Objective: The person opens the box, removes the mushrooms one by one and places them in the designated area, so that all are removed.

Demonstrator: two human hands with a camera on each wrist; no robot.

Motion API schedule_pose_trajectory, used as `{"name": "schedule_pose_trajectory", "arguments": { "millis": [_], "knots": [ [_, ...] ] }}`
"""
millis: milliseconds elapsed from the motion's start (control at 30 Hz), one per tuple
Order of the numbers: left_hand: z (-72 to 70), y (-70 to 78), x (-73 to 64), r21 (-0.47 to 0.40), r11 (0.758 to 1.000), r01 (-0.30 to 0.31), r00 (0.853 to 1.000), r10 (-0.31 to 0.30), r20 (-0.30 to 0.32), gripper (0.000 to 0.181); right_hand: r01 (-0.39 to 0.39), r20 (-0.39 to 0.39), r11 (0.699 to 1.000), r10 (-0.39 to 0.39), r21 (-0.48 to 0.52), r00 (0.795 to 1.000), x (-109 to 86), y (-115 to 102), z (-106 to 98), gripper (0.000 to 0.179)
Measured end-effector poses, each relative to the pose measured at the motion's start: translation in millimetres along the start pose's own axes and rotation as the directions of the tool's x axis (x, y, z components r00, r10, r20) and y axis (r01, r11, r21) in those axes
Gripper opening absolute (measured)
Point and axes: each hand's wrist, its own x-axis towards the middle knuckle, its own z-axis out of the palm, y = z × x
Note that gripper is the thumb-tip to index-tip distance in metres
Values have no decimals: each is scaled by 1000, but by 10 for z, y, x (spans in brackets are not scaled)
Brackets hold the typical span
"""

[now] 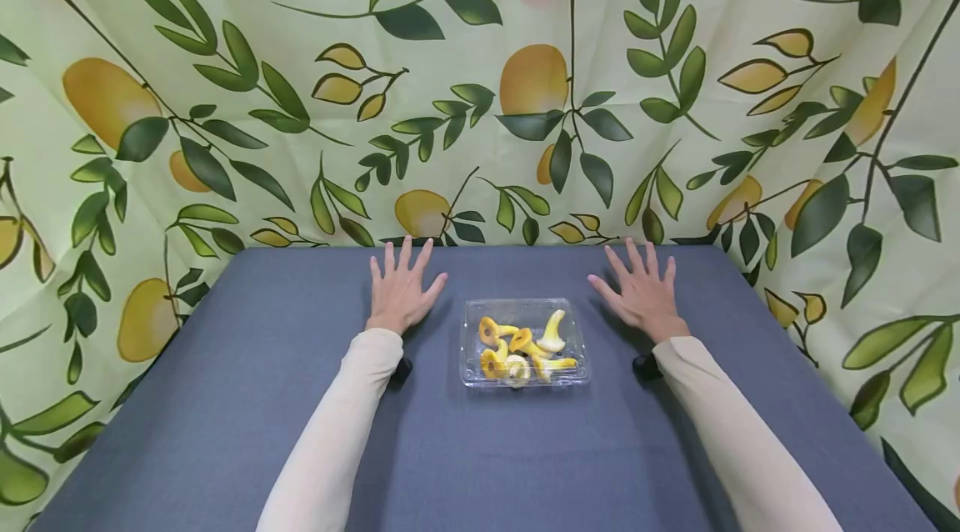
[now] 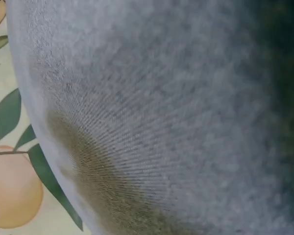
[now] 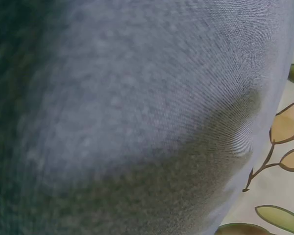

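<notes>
A clear plastic container [image 1: 577,340] sits on the table between the two hands in the head view. Several yellow, trumpet-shaped mushrooms [image 1: 552,332] lie inside it; whether a lid covers them I cannot tell. To its left, my left hand [image 1: 400,292] is spread with straight fingers, palm down over the table. My right hand [image 1: 643,292] is spread the same way to its right. Neither hand holds anything or touches the container. Both wrist views show mostly blurred grey-blue cloth close up.
A blue-grey cloth covers the table [image 1: 495,465]. Behind it and along both sides hangs a curtain [image 1: 450,57] printed with leaves and fruit. A small dark device sits under each wrist.
</notes>
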Motion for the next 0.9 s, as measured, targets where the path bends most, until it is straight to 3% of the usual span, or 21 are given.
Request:
{"name": "schedule_pose_trajectory", "arguments": {
  "millis": [533,900],
  "knots": [
    [-4,33,-74,-52,999,-7,1000,7,-8,67,3,-16,1000,-3,16,1000,-83,-5,-24,84],
    [-25,66,-174,-31,999,-32,999,32,-10,66,29,-40,999,-27,44,999,-168,-4,-13,82]
  ]
}}
